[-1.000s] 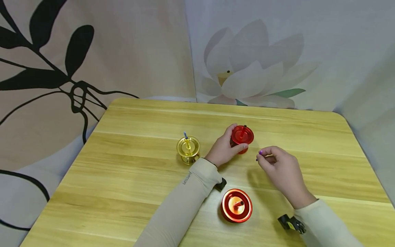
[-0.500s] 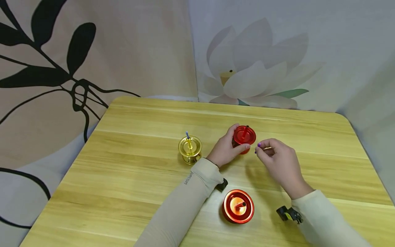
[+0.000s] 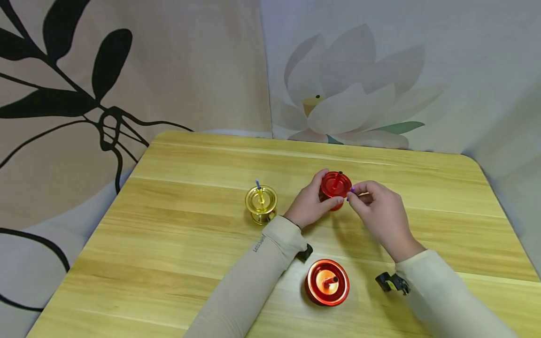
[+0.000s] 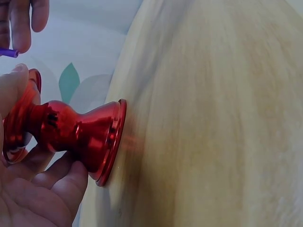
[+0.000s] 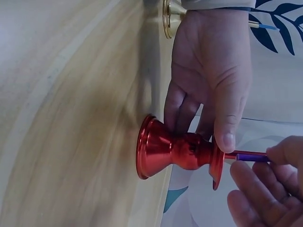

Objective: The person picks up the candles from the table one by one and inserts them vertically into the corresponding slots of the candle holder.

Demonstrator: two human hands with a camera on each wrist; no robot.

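At the bottom of the frame, right of centre, a round red cup [image 3: 327, 283] stands on the worktop [image 3: 169, 263]; inside it is a short peg [image 3: 331, 280] with a dark tip. Its metal is glossy, with orange glints. Left of it, a pale sleeve [image 3: 245, 281] bears small dark lettering that seems to begin "Lets"; the rest is too small to read. A second pale sleeve [image 3: 444, 291] fills the lower right.

Farther up, at the middle of the frame, the gold holder [image 3: 253, 203] has a shiny dish with an upright stem, a blue stick [image 3: 258, 184] topping it. To its right, the left hand [image 3: 310, 199] grips the red holder [image 3: 334, 191], fingers curled round it and thumb across the near side. This holder is smooth and waisted, flared at the base, its dish holding a thin upright peg. Just right of that, the right hand [image 3: 382, 216] pinches a purple stick [image 5: 253, 158] between thumb and fingers, close beside the dish; contact cannot be told.

Beyond the wood-grained worktop, the backdrop [image 3: 215, 61] shows black leaves upper left and a pale flower upper right.
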